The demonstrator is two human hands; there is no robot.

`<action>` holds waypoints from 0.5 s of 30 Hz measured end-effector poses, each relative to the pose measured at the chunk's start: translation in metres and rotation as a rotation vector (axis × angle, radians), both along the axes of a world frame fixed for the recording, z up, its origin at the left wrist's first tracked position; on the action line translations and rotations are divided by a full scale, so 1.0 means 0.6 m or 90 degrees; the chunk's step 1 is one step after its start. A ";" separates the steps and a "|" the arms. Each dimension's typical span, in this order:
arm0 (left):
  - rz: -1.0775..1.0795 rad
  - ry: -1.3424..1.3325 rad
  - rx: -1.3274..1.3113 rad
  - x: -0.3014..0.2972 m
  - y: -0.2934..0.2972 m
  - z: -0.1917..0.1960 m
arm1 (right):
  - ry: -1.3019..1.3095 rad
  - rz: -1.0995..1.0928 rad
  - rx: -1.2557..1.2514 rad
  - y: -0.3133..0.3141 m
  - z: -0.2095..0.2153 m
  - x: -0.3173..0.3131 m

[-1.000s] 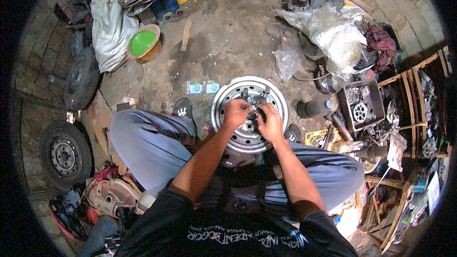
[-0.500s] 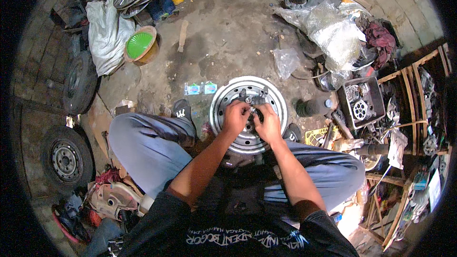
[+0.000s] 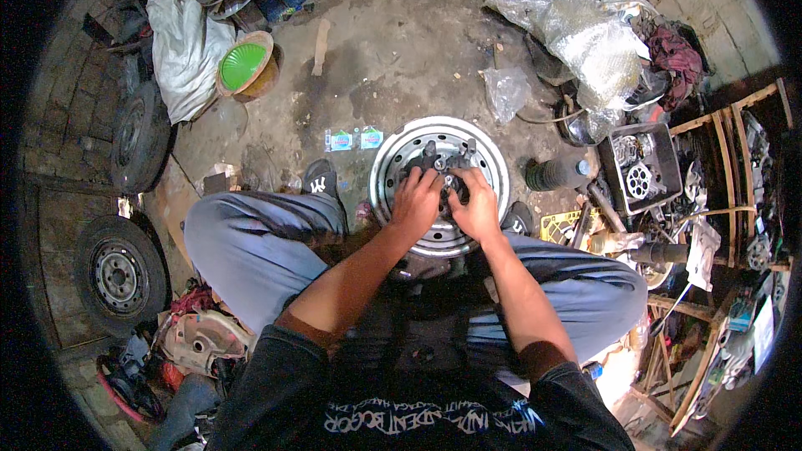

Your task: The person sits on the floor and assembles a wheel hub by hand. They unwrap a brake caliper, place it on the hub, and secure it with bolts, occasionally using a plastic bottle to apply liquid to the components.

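A silvery steel wheel rim [image 3: 439, 127] lies flat on the floor between my bent legs. Several dark, greasy metal parts [image 3: 430, 154] rest in its middle, partly covered by my fingers. My left hand [image 3: 418, 203] curls over the left side of a dark metal part [image 3: 449, 185] at the rim's centre. From the other side, my right hand [image 3: 474, 207] has its thumb and fingers bent round the same part. The fingertips of both hands almost meet, and what lies under them is mostly hidden.
Right of the rim stand a dark bottle [image 3: 555, 175] and a grey bin of metal parts [image 3: 614, 175]. Two blue-and-white packets [image 3: 355, 140] lie beyond my left foot. Farther left are a green bowl [image 3: 242, 67] and a tyre on its rim [image 3: 121, 276].
My fingers have gone from a close pinch above the rim's centre to a wider grip lower on the dark part. The view has shifted slightly.
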State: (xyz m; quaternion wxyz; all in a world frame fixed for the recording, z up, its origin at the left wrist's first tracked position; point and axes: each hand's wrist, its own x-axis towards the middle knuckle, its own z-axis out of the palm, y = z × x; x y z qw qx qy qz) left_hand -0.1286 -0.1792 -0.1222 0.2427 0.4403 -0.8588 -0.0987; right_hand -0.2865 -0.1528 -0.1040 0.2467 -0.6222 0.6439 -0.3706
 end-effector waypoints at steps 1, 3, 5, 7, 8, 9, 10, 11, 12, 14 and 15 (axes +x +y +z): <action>-0.018 -0.019 0.014 0.003 0.003 -0.005 | 0.010 0.021 -0.021 0.005 0.005 -0.002; -0.053 -0.034 0.021 0.010 0.018 -0.016 | 0.024 0.072 0.036 0.014 0.017 -0.004; -0.092 -0.025 0.008 0.017 0.043 -0.029 | 0.056 0.148 0.084 0.028 0.009 -0.008; -0.113 -0.017 0.011 0.022 0.061 -0.059 | 0.070 0.190 0.080 0.049 -0.008 -0.010; -0.122 -0.011 0.011 0.023 0.064 -0.060 | 0.060 0.183 0.055 0.055 -0.012 -0.009; -0.105 0.005 0.046 0.024 0.061 -0.061 | 0.040 0.162 0.051 0.056 -0.017 -0.011; -0.103 0.016 0.081 0.022 0.059 -0.063 | 0.020 0.140 0.048 0.055 -0.021 -0.014; -0.099 0.025 0.113 0.024 0.054 -0.053 | -0.002 0.121 0.041 0.051 -0.022 -0.013; -0.095 0.033 0.146 0.025 0.050 -0.047 | -0.016 0.121 0.028 0.048 -0.023 -0.014; -0.120 0.026 0.066 0.029 0.049 -0.056 | -0.045 0.122 -0.002 0.040 -0.021 -0.022; -0.139 0.017 0.025 0.034 0.051 -0.067 | -0.070 0.102 0.017 0.037 -0.020 -0.025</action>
